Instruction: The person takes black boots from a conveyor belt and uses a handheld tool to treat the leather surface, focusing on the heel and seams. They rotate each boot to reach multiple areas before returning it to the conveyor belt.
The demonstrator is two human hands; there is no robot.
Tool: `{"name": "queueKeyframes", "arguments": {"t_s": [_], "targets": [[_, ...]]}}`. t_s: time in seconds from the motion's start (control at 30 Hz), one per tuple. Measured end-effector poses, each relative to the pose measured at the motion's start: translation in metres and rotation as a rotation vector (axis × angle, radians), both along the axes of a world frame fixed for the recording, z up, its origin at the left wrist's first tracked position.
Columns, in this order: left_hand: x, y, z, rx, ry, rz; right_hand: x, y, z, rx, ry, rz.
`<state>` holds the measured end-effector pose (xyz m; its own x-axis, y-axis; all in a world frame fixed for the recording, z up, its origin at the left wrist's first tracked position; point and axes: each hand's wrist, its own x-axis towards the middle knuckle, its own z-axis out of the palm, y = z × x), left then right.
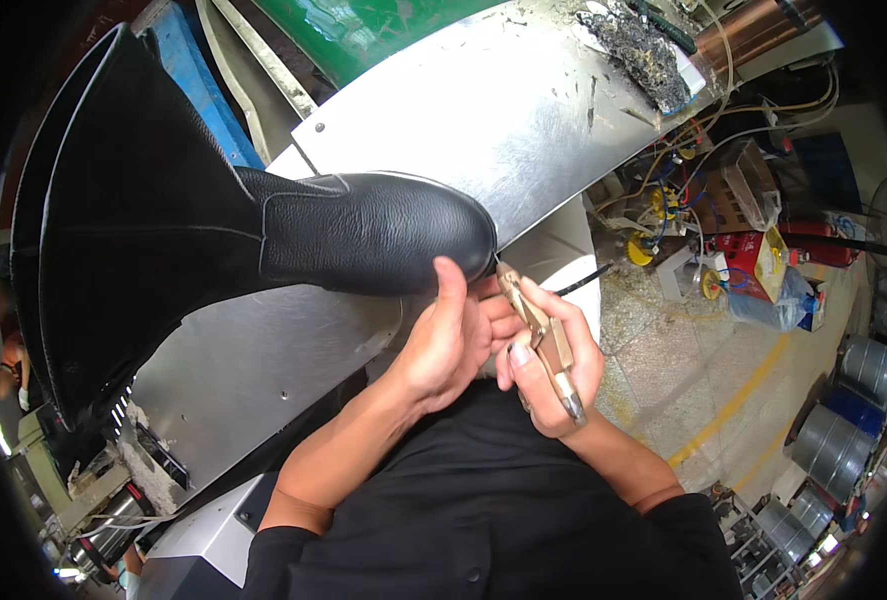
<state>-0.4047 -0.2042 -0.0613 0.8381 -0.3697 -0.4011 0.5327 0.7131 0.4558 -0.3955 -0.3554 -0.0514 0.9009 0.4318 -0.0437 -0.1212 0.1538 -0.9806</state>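
Observation:
A tall black leather boot (383, 228) lies over a metal worktable, its wide shaft spread to the left and its rounded toe pointing right. My left hand (446, 335) is at the toe, thumb raised against the near side and partly curled fingers reaching beneath it. In my right hand (573, 355) is a brass-coloured hand tool (541, 330) with a thin pointed tip, wrapped by fingers and thumb. That tip meets or nearly meets the lower edge of the toe; exact contact is too small to tell. The boot's sole is hidden.
The shiny metal worktable (523, 90) runs diagonally beneath the boot. A dark, crusted pad (643, 60) sits at its far right end. Hoses, yellow fittings and a red box (748, 262) stand to the right. Several grey metal drums (833, 440) line the far right.

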Motion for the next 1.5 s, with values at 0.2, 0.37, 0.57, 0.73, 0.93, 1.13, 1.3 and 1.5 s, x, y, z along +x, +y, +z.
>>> {"name": "queueKeyframes", "arguments": {"t_s": [0.2, 0.37, 0.57, 0.73, 0.93, 1.13, 1.3, 1.5], "targets": [[0.012, 0.017, -0.013, 0.127, -0.149, -0.058, 0.025, 0.014, 0.004, 0.068, 0.033, -0.042], [-0.058, 0.136, 0.078, 1.175, -0.464, -0.065, 0.041, 0.005, 0.002, 0.095, 0.153, -0.056], [-0.146, 0.338, 0.018, 2.183, -0.395, 0.473, 0.054, 0.009, 0.008, 0.133, 0.194, 0.009], [-0.138, 0.291, -0.017, 1.641, -0.236, 0.947, 0.079, 0.02, -0.002, 0.212, 0.212, 0.038], [-0.202, 0.216, -0.025, 1.184, -0.185, 1.202, 0.101, 0.043, -0.008, 0.191, 0.199, 0.114], [-0.227, 0.19, -0.024, 1.048, -0.189, 1.241, 0.053, 0.037, -0.021, 0.004, -0.04, 0.0], [-0.23, 0.179, -0.023, 0.979, -0.218, 1.248, 0.028, 0.032, -0.027, -0.125, -0.374, 0.021], [-0.216, 0.171, -0.013, 0.907, -0.314, 1.239, 0.04, 0.015, -0.015, 0.039, -0.507, 0.355]]}}
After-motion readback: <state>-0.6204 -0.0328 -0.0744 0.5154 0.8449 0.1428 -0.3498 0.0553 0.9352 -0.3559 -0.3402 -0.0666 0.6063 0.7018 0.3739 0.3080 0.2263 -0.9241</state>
